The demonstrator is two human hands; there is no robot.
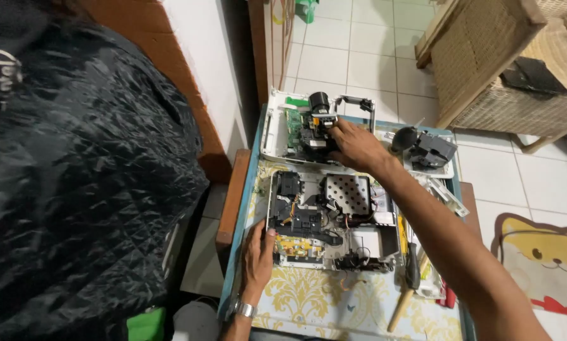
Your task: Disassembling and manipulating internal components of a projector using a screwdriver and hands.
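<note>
Quilted black fabric (75, 158) fills the near left. Beside it, the left hand (258, 256) lies flat, fingers together, against the opened white plastic projector chassis (330, 224) on the table. Beyond, the right hand (356, 145) pinches a black lens block (315, 126) inside a second white shell (274, 126).

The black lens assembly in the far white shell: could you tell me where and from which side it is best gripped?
Probably by its blocky black body, below the round lens barrel, coming from the right, where the right hand already rests. The green circuit board crowds its left side, and the barrel's glass end is best left untouched. The left hand steadies the near chassis.
</note>
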